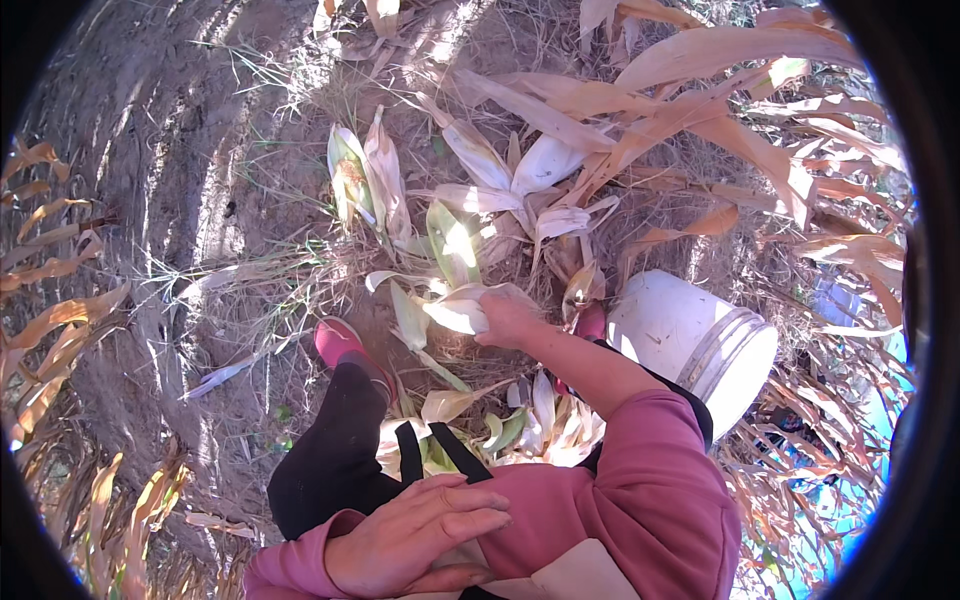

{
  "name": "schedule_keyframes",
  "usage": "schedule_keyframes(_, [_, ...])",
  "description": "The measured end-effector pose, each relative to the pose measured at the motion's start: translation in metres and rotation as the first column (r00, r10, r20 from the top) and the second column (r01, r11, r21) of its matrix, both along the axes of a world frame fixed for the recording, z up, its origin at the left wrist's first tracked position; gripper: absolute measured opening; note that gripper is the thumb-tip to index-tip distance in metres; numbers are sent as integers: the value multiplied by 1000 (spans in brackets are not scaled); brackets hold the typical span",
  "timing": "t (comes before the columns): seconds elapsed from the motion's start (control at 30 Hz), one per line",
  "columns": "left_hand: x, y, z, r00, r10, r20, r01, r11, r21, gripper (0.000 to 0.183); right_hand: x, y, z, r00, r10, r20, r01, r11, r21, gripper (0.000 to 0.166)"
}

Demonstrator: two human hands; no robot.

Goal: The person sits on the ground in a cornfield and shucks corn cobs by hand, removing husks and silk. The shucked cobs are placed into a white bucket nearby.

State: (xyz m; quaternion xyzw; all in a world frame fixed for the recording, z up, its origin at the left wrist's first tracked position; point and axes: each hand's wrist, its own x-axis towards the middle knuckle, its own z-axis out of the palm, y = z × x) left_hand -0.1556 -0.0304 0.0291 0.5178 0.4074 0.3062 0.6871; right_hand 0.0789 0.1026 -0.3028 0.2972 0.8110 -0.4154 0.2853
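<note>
My right hand point(506, 319) reaches out low over the ground, its fingers closed on a pale corn husk point(456, 309). Whether an ear is inside it is hidden by the hand. Just beyond lies a greenish husk leaf point(452, 244) in a patch of sun. Close to my body, my left hand point(424, 529) is held palm inward before my pink top, fingers extended and no object visible in it. Several husk-covered corn ears point(388, 176) lie ahead, one partly opened with brown silk showing. More loose husks point(559, 424) are heaped between my legs.
A white plastic bucket point(686, 349) lies tilted on its side to the right, beside my right foot. Dry corn stalks and leaves point(675, 112) spread over the upper right. Bare soil point(172, 187) with grass tufts stretches left, and standing dry corn point(52, 337) borders it.
</note>
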Motion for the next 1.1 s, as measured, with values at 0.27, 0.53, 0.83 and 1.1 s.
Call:
schedule_keyframes(0.27, [15, 0, -2, 990, 126, 61, -127, 992, 16, 55, -37, 101, 8, 953, -180, -243, 272, 862, 428, 42])
schedule_keyframes(0.53, [15, 0, -2, 1000, 24, 18, -24, 1000, -2, 58, -40, 191, -24, 998, -39, 43, -7, 654, 757, 55])
schedule_keyframes(0.83, [18, 0, 0, 994, 87, 64, -90, 995, 50, 58, 3, 183, -1, 966, 53, -253, 135, 732, 668, 52])
schedule_keyframes(1.1, [27, -5, 6, 993, 88, 72, -94, 992, 79, 60, -29, 65, 50, 859, 393, -329, -160, 815, 557, 55])
